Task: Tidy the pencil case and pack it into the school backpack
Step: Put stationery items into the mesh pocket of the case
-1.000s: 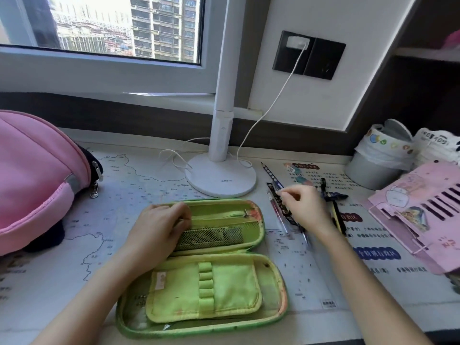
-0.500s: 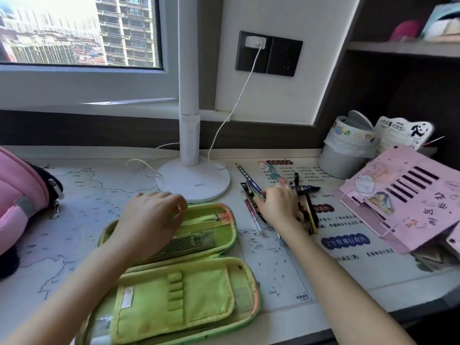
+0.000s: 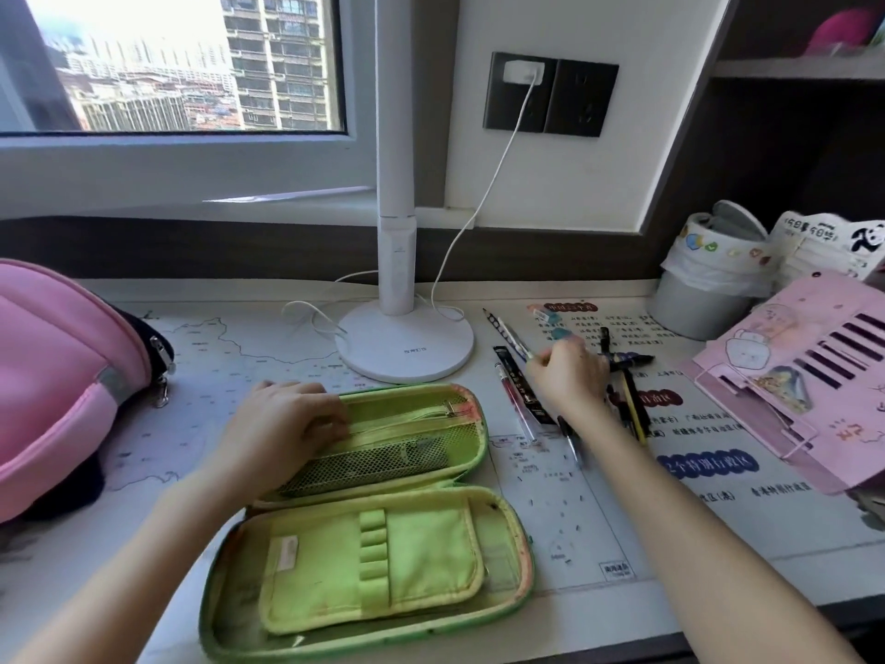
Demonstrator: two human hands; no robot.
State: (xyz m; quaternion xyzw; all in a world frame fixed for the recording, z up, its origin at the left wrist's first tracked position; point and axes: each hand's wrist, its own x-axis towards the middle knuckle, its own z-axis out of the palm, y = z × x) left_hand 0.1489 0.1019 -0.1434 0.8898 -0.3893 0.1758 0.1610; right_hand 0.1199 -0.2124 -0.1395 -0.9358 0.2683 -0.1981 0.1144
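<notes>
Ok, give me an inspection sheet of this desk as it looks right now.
Surface: desk covered by a printed map mat.
Job's things: green pencil case lying open; pens and pencils loose right of it; pink backpack at left edge.
Clutter: lined bin, pink folder.
Hands: left hand rests on the case's upper half; right hand over the pens, grip unclear.
Cables: white lamp cable plugged into the wall socket.
Surroundings: lamp, window, shelf.

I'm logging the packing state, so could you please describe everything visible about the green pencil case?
The green pencil case lies unzipped and opened flat on the map-printed desk mat. Its far half has a zipped strip and mesh pocket; its near half has a fabric flap with elastic pen loops, all unfilled. The left hand rests on the far half.
</notes>
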